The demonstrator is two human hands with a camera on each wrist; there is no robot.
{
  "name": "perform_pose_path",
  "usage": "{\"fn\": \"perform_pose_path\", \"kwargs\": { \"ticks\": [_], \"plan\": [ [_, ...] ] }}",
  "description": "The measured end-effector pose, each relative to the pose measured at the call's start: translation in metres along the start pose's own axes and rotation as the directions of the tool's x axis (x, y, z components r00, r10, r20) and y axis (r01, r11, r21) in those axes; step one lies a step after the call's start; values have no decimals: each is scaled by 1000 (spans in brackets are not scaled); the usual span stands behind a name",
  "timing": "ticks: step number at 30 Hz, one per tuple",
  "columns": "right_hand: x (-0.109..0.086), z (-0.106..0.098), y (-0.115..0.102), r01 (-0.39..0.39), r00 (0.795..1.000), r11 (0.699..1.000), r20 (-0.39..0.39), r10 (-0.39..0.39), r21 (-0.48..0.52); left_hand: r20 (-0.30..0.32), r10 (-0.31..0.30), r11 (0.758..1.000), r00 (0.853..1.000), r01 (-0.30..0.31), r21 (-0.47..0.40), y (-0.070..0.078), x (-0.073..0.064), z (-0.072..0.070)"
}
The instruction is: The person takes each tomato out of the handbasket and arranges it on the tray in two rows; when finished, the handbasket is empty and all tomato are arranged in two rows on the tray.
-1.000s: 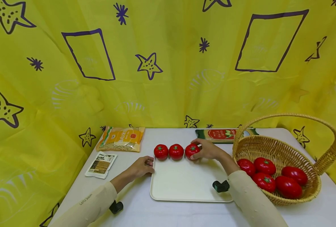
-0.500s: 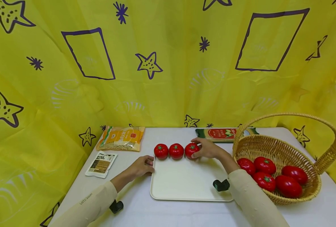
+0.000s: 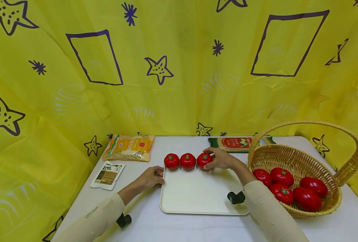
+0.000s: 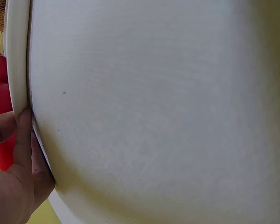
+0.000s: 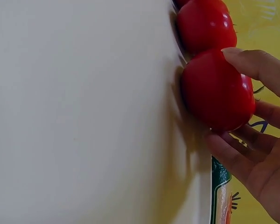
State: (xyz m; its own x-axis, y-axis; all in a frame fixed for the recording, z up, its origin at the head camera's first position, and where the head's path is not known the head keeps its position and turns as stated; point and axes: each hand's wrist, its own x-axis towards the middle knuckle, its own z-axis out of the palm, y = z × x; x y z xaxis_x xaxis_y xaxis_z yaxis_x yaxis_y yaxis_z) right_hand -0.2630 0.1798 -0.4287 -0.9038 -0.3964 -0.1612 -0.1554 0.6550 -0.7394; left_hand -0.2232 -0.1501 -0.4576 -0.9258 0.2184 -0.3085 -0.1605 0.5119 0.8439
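a: which step is in hand now?

b: i judge it is the placing of the third tomato (image 3: 202,161) of a row. it sits at the far edge of the tray (image 3: 203,198), just beside two other tomatoes (image 3: 187,161), which are nearer to the tray's far left corner.

a: and how are the fingers of the right hand (image 3: 222,159)?

b: they are open only as wide as this tomato; thumb and fingers curve round it and have hold of it.

a: what does the left hand (image 3: 150,177) do?

b: it is at the left rim of the tray, with bent fingers, and seems to pinch this rim, perhaps for keeping it steady.

a: what does the next move call for, in your opinion?

b: if the tray already carries the tomato, a soft opening of the right fingers, without pushing the neighbour. more tomatoes (image 3: 281,177) lie in the basket (image 3: 268,156), to the right of the tray.
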Motion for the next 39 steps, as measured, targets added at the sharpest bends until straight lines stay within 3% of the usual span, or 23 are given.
{"fn": "perform_pose_path", "kwargs": {
  "ticks": [10, 23, 30, 39],
  "plan": [
    [-3, -6, 0, 49, 999, 999, 13, -49, 11, 5, 11, 1000, 1000, -11, -5, 0, -1, 0],
    [-9, -14, -7, 104, 994, 995, -29, -104, -8, -1, 8, 1000, 1000, -8, -3, -3, 2, 0],
    [-18, -21, -17, 107, 994, 994, -29, -107, -3, 5, 14, 1000, 1000, -14, 10, -3, 3, 0],
    [-34, -31, -31, 176, 984, 984, -4, -176, 7, 6, 11, 1000, 1000, -11, -17, -2, 2, 0]
  ]
}}
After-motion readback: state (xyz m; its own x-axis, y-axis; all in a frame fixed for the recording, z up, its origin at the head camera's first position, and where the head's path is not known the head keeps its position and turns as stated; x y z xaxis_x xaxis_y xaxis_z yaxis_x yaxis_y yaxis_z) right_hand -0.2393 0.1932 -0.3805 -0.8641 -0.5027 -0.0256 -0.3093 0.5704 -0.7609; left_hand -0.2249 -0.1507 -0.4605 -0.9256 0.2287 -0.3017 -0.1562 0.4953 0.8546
